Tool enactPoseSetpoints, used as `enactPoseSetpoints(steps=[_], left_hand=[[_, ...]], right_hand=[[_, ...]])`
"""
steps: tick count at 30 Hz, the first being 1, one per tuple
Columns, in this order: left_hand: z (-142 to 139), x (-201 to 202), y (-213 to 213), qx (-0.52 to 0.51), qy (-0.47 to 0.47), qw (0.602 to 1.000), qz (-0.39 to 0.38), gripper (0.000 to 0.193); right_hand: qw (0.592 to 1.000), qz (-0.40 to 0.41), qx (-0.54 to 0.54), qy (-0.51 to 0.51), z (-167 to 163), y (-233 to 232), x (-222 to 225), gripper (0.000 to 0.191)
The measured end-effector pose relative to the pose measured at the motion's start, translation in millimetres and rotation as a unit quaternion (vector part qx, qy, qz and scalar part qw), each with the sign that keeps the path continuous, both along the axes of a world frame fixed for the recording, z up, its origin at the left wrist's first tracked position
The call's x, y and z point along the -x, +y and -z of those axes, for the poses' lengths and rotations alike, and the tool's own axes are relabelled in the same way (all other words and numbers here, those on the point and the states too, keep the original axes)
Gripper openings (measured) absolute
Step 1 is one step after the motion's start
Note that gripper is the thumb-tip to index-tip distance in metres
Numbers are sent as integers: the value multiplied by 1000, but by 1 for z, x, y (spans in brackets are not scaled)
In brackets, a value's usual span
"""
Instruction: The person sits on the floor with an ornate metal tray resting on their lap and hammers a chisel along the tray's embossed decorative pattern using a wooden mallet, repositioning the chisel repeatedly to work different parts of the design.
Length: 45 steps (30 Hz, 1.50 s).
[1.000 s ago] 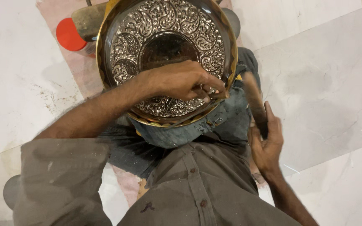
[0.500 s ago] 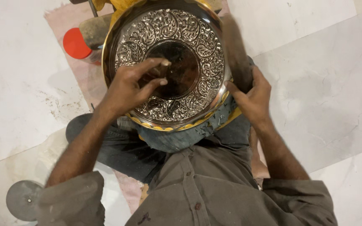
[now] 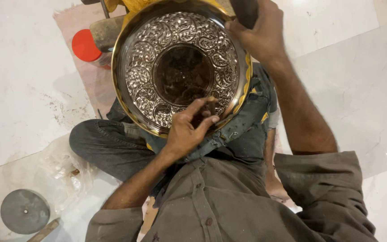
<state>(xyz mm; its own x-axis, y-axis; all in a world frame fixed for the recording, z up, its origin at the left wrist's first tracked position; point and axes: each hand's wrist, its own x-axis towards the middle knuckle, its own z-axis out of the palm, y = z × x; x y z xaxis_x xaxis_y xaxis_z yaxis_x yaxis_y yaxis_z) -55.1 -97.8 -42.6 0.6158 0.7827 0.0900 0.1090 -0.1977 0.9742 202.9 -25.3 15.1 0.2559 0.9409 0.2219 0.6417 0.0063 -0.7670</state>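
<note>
A round metal plate (image 3: 180, 31) with a silver embossed leaf band, a dark middle and a gold rim lies tilted on my lap. My left hand (image 3: 187, 130) rests on its near rim, fingers bunched together on the embossed band; whether they pinch something small is hidden. My right hand (image 3: 260, 38) is at the plate's far right rim, closed around a dark rounded tool (image 3: 245, 11) whose upper end runs out of view.
A red round lid (image 3: 85, 45) and a wooden block (image 3: 106, 31) lie left of the plate on a pink mat. A grey disc (image 3: 24, 210), a wooden handle (image 3: 45, 229) and crumpled clear plastic (image 3: 68, 166) sit on the white marble floor at lower left.
My left hand slid from the plate's middle down to its near rim. My right hand rose from the right rim to the far right, now gripping the dark tool.
</note>
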Motion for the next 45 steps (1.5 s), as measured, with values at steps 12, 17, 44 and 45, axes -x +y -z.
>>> enactPoseSetpoints(steps=[12,17,44,45], left_hand=[[-33,-44,112,-125,42,973,189,46],[-45,-84,131,-231,43,925,299,54],[-44,-96,138,-225,82,889,389,49],[-43,-96,138,-222,87,889,390,49]], right_hand=[[995,88,21,33,18,-115,-6,37],[955,182,151,177,13,-180,-6,61],[937,140,-78,309,49,-215,-4,64],[977,151,-12,151,48,-217,-4,66]])
